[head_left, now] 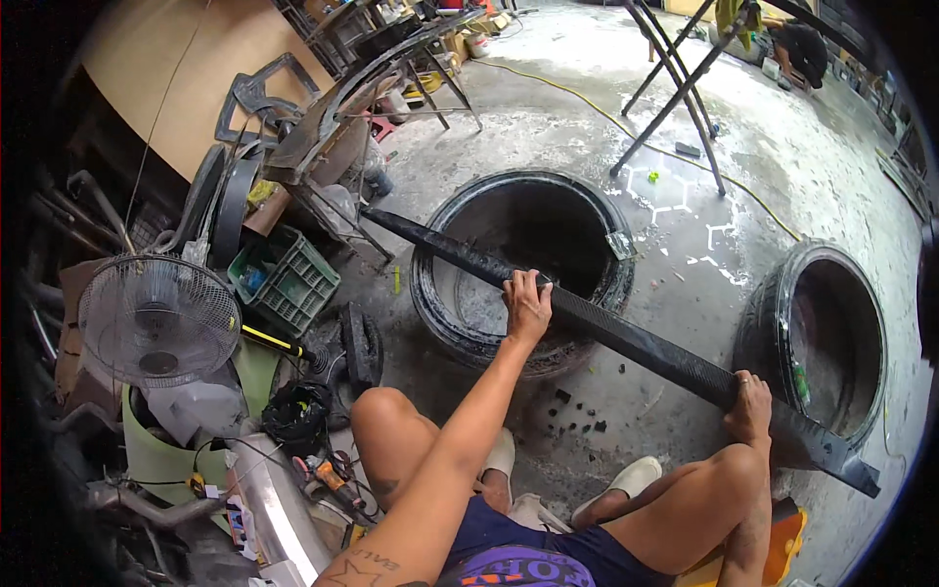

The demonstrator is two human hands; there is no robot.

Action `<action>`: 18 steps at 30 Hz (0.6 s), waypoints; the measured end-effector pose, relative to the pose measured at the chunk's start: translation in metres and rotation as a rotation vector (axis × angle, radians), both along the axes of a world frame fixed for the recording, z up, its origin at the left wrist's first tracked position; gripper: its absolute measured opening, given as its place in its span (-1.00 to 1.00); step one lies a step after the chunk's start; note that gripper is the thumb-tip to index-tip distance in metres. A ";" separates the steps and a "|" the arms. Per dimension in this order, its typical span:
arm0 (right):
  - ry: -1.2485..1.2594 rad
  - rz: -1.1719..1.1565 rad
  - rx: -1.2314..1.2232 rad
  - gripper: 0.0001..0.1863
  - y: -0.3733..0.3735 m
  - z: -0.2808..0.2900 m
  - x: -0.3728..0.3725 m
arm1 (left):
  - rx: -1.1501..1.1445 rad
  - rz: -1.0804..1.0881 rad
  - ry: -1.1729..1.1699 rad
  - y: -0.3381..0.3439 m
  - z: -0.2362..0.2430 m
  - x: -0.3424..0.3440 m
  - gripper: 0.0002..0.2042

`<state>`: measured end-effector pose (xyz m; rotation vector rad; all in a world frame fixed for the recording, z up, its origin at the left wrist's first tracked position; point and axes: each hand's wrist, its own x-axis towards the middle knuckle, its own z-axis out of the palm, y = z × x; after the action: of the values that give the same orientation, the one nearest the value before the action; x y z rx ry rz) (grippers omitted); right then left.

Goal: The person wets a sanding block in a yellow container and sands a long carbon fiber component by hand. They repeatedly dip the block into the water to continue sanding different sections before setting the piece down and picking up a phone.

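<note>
A long black carbon-fibre-patterned strip [641,339] slants in front of me, from the far left down to the near right. It passes over a large tyre [430,318] lying flat in the middle and reaches past the near side of a second tyre [768,308] on the right. My left hand [529,308] is closed on the strip about midway, fingers over its edge. Farther down, my right hand [751,409] grips it close to the broader right end. The undersides of both grips are hidden.
A wire-caged fan [158,321], a green crate [289,284] and tools crowd the left. Metal stand legs [675,88] rise beyond the tyres. A yellow cable [587,101] crosses the floor. Black crumbs [577,419] lie near my feet. Another person [800,54] crouches far right.
</note>
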<state>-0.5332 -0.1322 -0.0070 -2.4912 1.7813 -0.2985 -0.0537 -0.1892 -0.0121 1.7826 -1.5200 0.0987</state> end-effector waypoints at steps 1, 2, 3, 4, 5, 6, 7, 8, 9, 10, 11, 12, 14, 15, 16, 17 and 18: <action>-0.008 -0.020 0.019 -0.29 -0.004 -0.001 0.006 | 0.007 0.003 -0.027 -0.005 0.000 0.008 -0.71; 0.008 -0.020 0.047 -0.28 -0.009 -0.003 0.012 | 0.032 0.012 -0.069 -0.011 -0.001 0.015 -0.68; 0.020 -0.033 0.050 -0.28 -0.011 -0.005 0.013 | 0.034 -0.001 -0.057 -0.013 -0.004 0.014 -0.68; 0.007 -0.001 0.042 -0.28 -0.013 -0.005 0.013 | 0.001 0.026 -0.048 -0.015 -0.003 0.011 -0.70; -0.010 0.031 0.044 -0.28 -0.012 -0.001 0.016 | -0.022 0.052 -0.042 -0.015 -0.004 0.002 -0.72; 0.003 0.083 0.025 -0.27 -0.013 0.000 0.022 | 0.050 0.124 -0.021 -0.008 -0.008 -0.016 -0.72; 0.028 0.081 0.067 -0.25 -0.013 0.003 0.021 | 0.012 0.000 -0.023 -0.005 -0.012 -0.043 -0.71; 0.023 0.088 0.059 -0.24 -0.013 0.000 0.017 | 0.060 -0.092 -0.018 0.005 -0.013 -0.086 -0.71; 0.036 0.083 0.067 -0.25 -0.014 -0.005 0.012 | 0.110 -0.189 -0.012 0.018 -0.008 -0.122 -0.70; 0.041 0.098 0.053 -0.24 -0.015 -0.002 0.019 | 0.136 -0.238 -0.057 0.022 -0.006 -0.127 -0.67; 0.031 0.116 0.039 -0.23 -0.019 -0.002 0.026 | 0.074 -0.263 -0.068 0.016 -0.011 -0.106 -0.68; 0.054 0.094 0.065 -0.25 -0.018 -0.002 0.021 | 0.084 -0.284 -0.124 0.011 -0.012 -0.087 -0.72; 0.065 0.085 0.092 -0.27 -0.020 0.002 0.024 | -0.043 -0.117 -0.074 -0.004 -0.005 -0.028 -0.81; 0.086 0.090 0.101 -0.29 -0.021 0.006 0.030 | -0.059 0.034 -0.075 -0.005 -0.009 0.006 -0.80; 0.111 0.090 0.113 -0.32 -0.018 0.007 0.031 | -0.080 0.065 -0.090 -0.005 -0.013 0.001 -0.80; 0.115 0.083 0.122 -0.32 -0.014 0.006 0.026 | -0.102 0.092 -0.103 -0.005 -0.009 -0.015 -0.79; 0.121 0.070 0.122 -0.33 -0.011 0.006 0.022 | -0.027 -0.028 -0.073 0.004 -0.010 -0.049 -0.80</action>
<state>-0.5110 -0.1427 -0.0011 -2.5276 1.6920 -0.0342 -0.1031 -0.1849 -0.0226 1.7526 -1.5875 0.1713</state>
